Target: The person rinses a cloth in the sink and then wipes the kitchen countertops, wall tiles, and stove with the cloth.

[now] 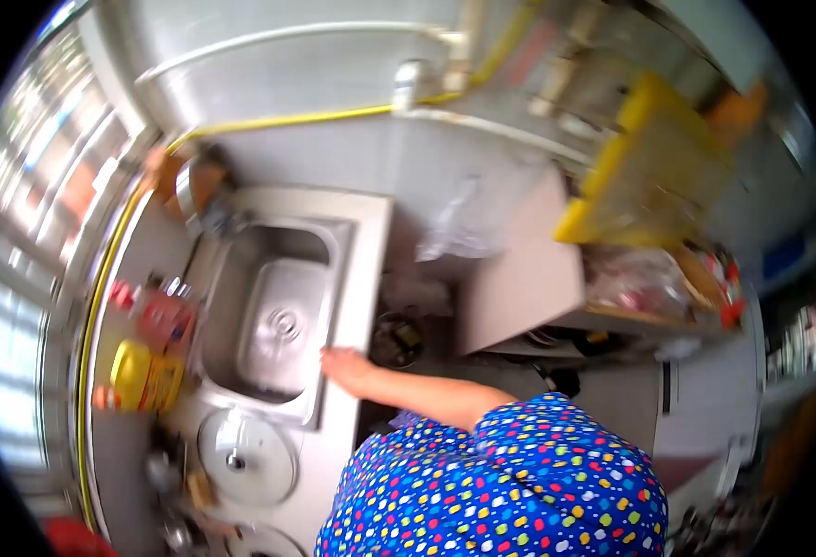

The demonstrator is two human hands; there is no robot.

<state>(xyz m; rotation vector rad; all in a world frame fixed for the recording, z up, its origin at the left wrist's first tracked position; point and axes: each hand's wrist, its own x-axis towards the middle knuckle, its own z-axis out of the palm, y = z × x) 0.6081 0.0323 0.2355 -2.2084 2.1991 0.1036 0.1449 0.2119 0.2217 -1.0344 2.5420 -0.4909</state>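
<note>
My right hand (345, 369) lies at the right rim of a stainless steel sink (321, 390), on the edge of the light counter (368, 278). Its fingers look stretched out towards the basin, with nothing visible in them, though blur softens their shape. The basin holds no dishes; its round drain (284, 323) shows. A glass lid (250, 455) with a dark knob lies on the counter below the sink. My left hand is out of view.
Left of the sink stand a yellow bottle (136, 376) and a pink container (162, 320). At the back left is the tap (222, 219). A yellow translucent board (654, 172) and an open box with plastic bags (645, 283) are on the right.
</note>
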